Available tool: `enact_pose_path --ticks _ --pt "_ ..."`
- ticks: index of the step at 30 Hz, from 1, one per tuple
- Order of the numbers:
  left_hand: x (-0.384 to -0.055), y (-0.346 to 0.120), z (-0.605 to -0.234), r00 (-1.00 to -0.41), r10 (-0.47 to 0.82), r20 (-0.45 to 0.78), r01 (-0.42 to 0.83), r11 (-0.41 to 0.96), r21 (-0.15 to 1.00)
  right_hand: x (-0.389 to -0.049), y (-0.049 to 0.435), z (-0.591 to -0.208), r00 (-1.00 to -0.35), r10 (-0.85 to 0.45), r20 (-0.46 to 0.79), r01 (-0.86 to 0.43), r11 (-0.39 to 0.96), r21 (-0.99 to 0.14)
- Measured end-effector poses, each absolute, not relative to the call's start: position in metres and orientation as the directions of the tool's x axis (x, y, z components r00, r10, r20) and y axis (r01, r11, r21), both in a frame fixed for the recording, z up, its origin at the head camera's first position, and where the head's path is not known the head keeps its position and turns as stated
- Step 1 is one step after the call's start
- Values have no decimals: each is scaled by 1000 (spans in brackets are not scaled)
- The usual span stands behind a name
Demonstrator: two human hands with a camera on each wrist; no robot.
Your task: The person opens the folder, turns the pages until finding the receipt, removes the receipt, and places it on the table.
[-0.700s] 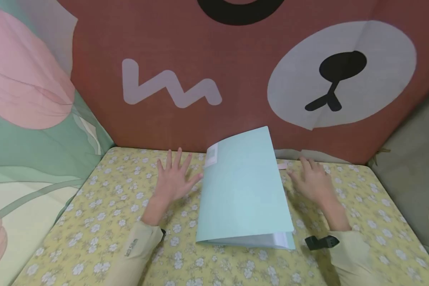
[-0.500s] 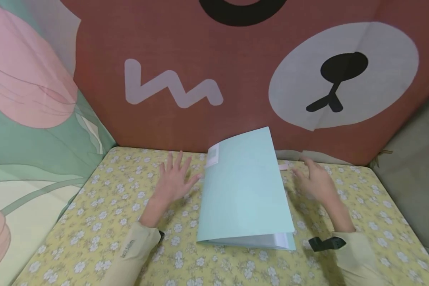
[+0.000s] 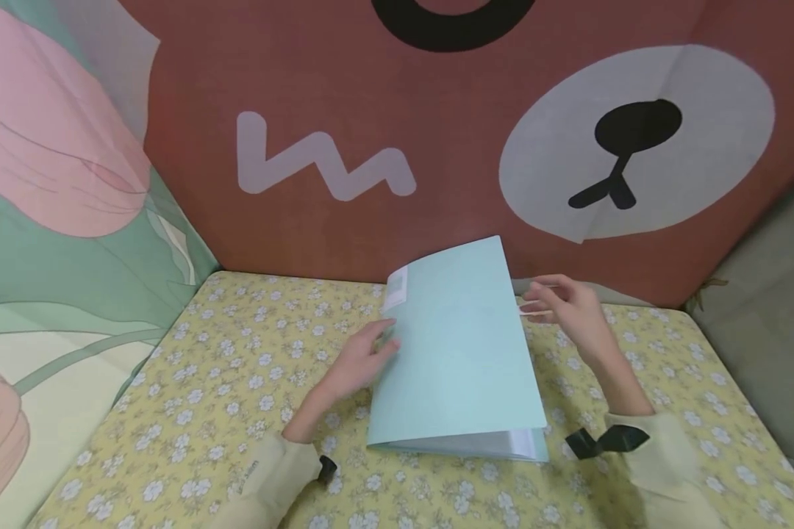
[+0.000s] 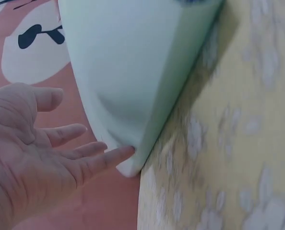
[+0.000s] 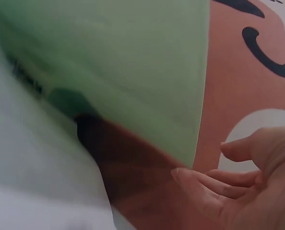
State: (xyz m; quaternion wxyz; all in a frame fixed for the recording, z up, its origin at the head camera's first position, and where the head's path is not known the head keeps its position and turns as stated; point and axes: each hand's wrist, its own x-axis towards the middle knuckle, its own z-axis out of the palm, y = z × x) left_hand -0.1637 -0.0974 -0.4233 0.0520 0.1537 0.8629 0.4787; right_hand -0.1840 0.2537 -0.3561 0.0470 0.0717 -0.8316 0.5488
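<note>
A pale blue folder (image 3: pixel 459 353) lies on the flowered cloth, its cover raised at the right so that white sheets (image 3: pixel 470 444) show along the lower edge. My left hand (image 3: pixel 357 360) is at the folder's spine. In the left wrist view, fingers of the left hand (image 4: pixel 41 158) are extended, one fingertip at the spine's corner. My right hand (image 3: pixel 572 316) is raised beside the right edge, fingers slightly bent. The right wrist view has the right hand (image 5: pixel 248 177) with fingertips near the cover's edge and thumb apart. A thin pale tab (image 3: pixel 529 311) sticks out there, partly hidden by the fingers.
The yellow flowered cloth (image 3: pixel 238 411) covers the table. Behind it rises a reddish-brown fabric backdrop (image 3: pixel 291 235) with a bear face. A green and pink fabric (image 3: pixel 73 272) hangs at the left and a grey one (image 3: pixel 761 272) at the right.
My left hand has moved right from the cloth to the folder's spine, its spread fingers drawn together. The right hand has lifted and turned, shifting slightly left toward the cover's edge.
</note>
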Motion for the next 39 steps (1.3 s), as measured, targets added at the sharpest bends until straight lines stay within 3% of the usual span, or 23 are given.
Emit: enact_pose_path --ticks 4,17,29,39 --pt "-160 -93 -424 -949 312 41 202 501 841 -185 245 -352 -992 -103 66 -92 271 -958" --pt "-149 -92 -419 -934 354 43 223 483 847 -186 217 -331 -996 -83 -39 23 194 -981" --pt "-118 -76 -400 -917 376 132 288 398 871 -190 173 -306 -998 -68 16 -27 152 -988" --pt "-87 -73 -358 -898 244 365 416 202 887 -192 119 -292 -977 -173 122 -131 39 -991"
